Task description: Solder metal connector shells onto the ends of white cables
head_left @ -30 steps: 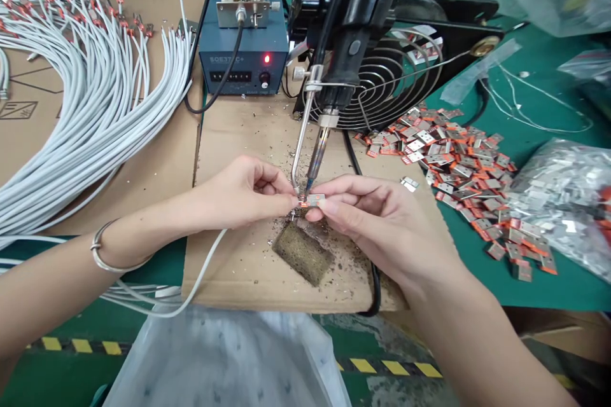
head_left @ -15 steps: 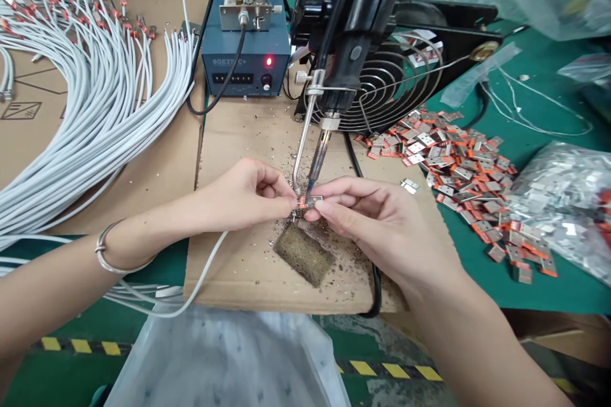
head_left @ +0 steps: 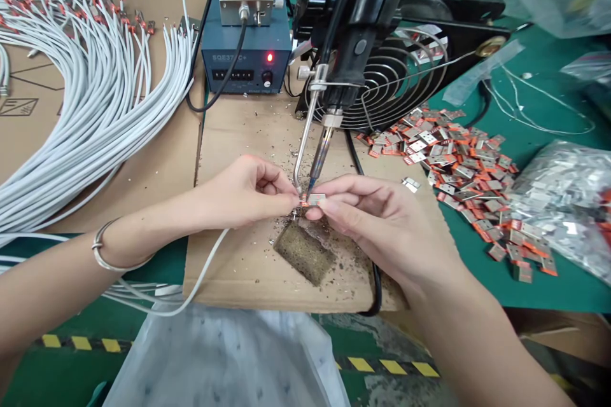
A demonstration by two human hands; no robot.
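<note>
My left hand (head_left: 255,194) pinches the end of a white cable (head_left: 206,273), which trails down from beneath the palm. Between thumb and fingers, my right hand (head_left: 367,213) grips a small metal USB connector (head_left: 316,200) with an orange-red part facing the cable end. Right above this joint are the tip of a soldering iron (head_left: 319,156) and the bent end of a thin metal tube (head_left: 305,140). The fingertips of both hands nearly meet. Under them lies a brown sponge (head_left: 304,253) on cardboard (head_left: 229,254). My left fingers hide most of the cable's end.
A blue control box (head_left: 245,63) with a red light stands at the back, beside a round fan guard (head_left: 396,86). White cables (head_left: 95,121) fill the left. Loose connectors (head_left: 468,172) are heaped at right, near a plastic bag (head_left: 568,197). A black cord (head_left: 377,280) crosses the cardboard.
Both hands stay close together under the iron. The connector has turned slightly, showing a brighter face, and has shifted a little to the right. The camera view has moved slightly.
</note>
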